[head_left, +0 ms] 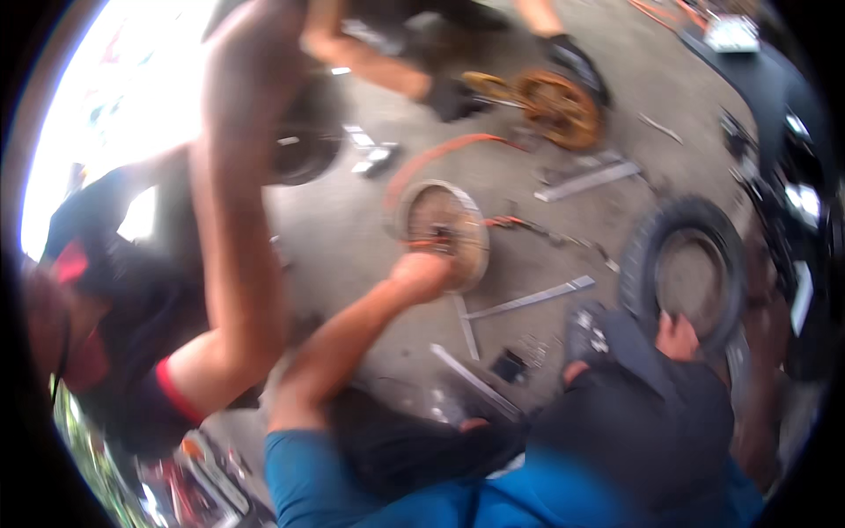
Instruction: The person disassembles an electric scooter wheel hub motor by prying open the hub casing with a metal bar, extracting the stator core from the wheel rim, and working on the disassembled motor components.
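L hand (424, 275) on wheel (437, 209), R hand (677, 338) on tyre (640, 264); white plate (732, 33) txt blurred.

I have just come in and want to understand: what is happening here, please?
The person's left hand is at a spoked wheel, and the right hand is on a black tyre. Opposite, a co-worker's gloved hands are at a golden-orange wheel. Another person in dark clothes is close by on the left. Flat metal bars lie on the floor. Blur hides how firm each grip is.
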Action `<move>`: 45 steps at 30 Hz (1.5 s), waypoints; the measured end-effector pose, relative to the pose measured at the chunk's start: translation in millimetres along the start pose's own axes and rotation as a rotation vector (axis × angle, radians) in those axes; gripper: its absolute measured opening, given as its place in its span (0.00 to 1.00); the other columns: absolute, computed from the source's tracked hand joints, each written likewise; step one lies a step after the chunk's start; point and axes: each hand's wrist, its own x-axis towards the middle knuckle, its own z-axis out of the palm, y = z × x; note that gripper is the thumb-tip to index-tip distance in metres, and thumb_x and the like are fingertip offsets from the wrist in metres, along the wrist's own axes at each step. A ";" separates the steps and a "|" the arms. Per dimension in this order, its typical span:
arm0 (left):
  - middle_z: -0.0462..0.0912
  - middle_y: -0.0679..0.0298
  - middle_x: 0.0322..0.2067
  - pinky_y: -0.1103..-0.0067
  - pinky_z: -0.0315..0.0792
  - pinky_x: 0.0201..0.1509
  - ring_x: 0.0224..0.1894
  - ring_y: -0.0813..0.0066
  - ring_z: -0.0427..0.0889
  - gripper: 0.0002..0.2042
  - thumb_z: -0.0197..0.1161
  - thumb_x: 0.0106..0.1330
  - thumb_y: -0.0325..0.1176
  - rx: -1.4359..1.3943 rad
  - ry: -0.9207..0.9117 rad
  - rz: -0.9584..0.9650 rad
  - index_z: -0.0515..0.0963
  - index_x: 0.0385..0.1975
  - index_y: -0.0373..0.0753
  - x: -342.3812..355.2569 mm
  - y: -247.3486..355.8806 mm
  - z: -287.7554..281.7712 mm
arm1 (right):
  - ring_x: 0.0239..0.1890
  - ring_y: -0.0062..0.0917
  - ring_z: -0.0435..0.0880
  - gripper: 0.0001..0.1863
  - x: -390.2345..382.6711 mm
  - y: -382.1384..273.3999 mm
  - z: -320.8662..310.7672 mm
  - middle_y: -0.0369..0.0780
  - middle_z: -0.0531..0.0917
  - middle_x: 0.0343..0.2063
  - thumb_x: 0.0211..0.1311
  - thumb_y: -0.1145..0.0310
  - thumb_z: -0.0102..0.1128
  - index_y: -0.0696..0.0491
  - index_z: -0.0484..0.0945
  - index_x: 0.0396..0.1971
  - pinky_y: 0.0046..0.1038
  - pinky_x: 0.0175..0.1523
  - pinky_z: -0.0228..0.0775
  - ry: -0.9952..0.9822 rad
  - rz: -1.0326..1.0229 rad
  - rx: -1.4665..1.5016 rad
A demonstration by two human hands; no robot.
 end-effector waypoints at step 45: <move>0.82 0.57 0.30 0.63 0.76 0.37 0.35 0.54 0.82 0.08 0.61 0.59 0.30 -0.132 0.521 -0.029 0.78 0.37 0.40 -36.6 -23.8 25.9 | 0.54 0.39 0.72 0.24 -18.0 -5.3 -4.0 0.44 0.76 0.48 0.64 0.52 0.54 0.54 0.75 0.51 0.40 0.59 0.60 -0.108 -0.243 0.089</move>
